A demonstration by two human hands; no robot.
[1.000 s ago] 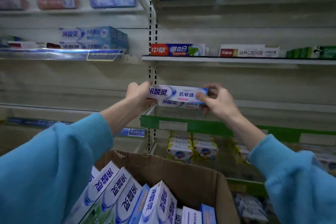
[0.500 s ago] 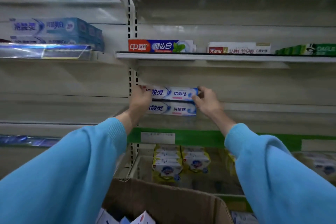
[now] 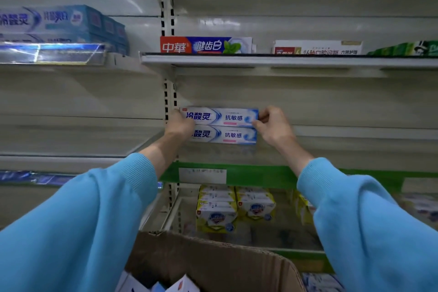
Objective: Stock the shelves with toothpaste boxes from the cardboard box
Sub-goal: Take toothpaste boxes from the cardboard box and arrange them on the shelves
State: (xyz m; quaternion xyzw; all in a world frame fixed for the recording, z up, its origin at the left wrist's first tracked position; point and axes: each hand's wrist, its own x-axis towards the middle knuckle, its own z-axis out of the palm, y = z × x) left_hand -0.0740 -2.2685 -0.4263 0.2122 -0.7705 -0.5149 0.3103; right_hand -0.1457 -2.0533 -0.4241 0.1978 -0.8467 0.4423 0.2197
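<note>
Both hands hold one toothpaste box, the top box (image 3: 221, 117), by its ends. The left hand (image 3: 179, 123) grips the left end, the right hand (image 3: 272, 124) pinches the right end with curled fingers. It lies flat, long side facing out, stacked right on the lower box (image 3: 225, 135) of the same white and blue kind. The stack sits at the left end of the middle shelf (image 3: 355, 131), just right of the slotted upright (image 3: 170, 92).

Near the bottom edge the open carton (image 3: 213, 261) shows a few more box tops inside. Above, the upper shelf (image 3: 284, 60) carries a red and blue box (image 3: 206, 45), a white box (image 3: 317, 47) and a green box (image 3: 403, 48), spaced apart. On the far left shelf lie blue packs (image 3: 64, 22). Below the green rail (image 3: 260, 175) stand yellow and white cartons (image 3: 216, 208). Blue sleeves (image 3: 94, 216) cover both arms.
</note>
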